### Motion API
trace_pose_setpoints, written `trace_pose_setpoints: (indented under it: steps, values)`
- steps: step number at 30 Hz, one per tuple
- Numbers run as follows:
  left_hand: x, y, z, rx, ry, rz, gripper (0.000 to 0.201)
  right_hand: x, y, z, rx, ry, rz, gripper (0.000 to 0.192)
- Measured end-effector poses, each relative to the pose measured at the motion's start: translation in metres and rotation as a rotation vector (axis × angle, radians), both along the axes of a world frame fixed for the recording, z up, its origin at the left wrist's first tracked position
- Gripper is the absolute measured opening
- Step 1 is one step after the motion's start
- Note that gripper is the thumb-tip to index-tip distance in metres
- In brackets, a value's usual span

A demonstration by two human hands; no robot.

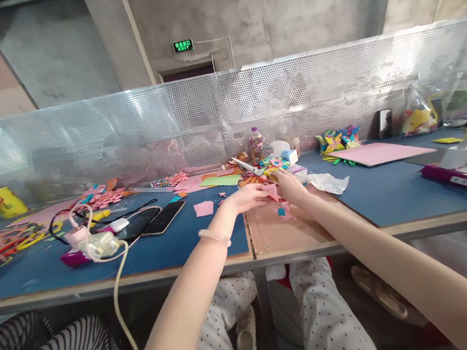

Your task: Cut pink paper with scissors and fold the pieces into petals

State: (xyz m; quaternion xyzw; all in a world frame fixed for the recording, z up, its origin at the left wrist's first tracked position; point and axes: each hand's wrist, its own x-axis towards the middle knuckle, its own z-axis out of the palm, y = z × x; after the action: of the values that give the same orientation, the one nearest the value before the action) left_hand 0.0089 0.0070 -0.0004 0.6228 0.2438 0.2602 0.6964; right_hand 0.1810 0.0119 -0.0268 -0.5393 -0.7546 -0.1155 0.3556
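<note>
Both arms reach forward over the near edge of the tabletop [210,259]. The left hand [246,197] and the right hand [290,185] meet over a bare brown strip between two blue mats, and together they pinch a small pink paper piece [271,191], each hand closed on one side of it, fingers curled around its edges. The left wrist carries a pale pink bracelet [214,237]. Just below the hands a few tiny paper scraps [281,210], pink and teal, lie on the brown surface.

Left of the hands, on the blue mat, a small pink paper square [204,208] lies flat, and further left a dark smartphone [163,218] lies beside a second dark device. A white charger block [103,244] with a cable trailing off the near edge sits at the near left. Just beyond the hands are a colourful folded paper flower [276,162], a pair of scissors [247,166], a small bottle [256,144] and a white tape roll [280,147]. To the right lie a crumpled clear plastic wrapper [329,182] and a large pink paper sheet [380,153], with colourful origami stars [338,139] behind it. A perforated metal screen [225,112] runs along the far edge. At the far left and far right, other people's hands rest at the tabletop.
</note>
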Motion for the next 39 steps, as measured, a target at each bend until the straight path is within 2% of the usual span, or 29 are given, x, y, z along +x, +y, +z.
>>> trace_pose_setpoints:
  steps: [5,9,14,18,22,24,27,28,31,34,37,39]
  values:
    - [-0.004,-0.007,0.007,-0.019,0.045,-0.067,0.013,0.006,0.012,-0.011,-0.046,0.0,-0.027,0.03]
    - [-0.005,-0.012,0.013,-0.005,0.041,-0.143,0.013,0.014,0.017,-0.012,0.05,0.023,0.104,0.035]
    - [-0.006,-0.014,0.015,0.006,0.062,-0.132,0.01,0.017,0.012,-0.008,-0.004,0.025,0.092,0.039]
    - [-0.007,-0.01,0.011,-0.021,0.016,-0.095,0.014,0.016,0.007,-0.004,0.019,0.024,0.019,0.039]
    - [-0.012,0.005,0.006,-0.087,-0.103,0.018,0.019,0.019,0.001,0.001,-0.026,0.031,-0.116,0.037]
    - [-0.017,0.014,0.005,-0.05,-0.239,0.182,0.015,0.021,-0.004,0.004,-0.023,0.035,-0.158,0.039]
    - [-0.024,0.023,0.004,-0.089,-0.368,0.495,0.009,0.024,-0.011,0.008,-0.034,0.006,-0.166,0.038]
    - [-0.026,0.025,0.004,-0.106,-0.376,0.54,0.008,0.024,-0.013,0.01,-0.07,-0.007,-0.17,0.037]
    - [-0.027,0.028,0.005,-0.115,-0.419,0.595,0.009,0.023,-0.017,0.014,-0.177,-0.049,-0.203,0.035]
    - [-0.025,0.027,0.006,-0.078,-0.487,0.62,0.011,0.02,-0.02,0.02,-0.18,-0.075,-0.207,0.032]
    - [-0.022,0.027,0.006,-0.039,-0.542,0.625,0.011,0.017,-0.023,0.028,-0.181,-0.031,-0.121,0.029]
    - [-0.022,0.027,0.006,-0.024,-0.56,0.624,0.012,0.016,-0.026,0.033,-0.255,0.078,-0.033,0.027]
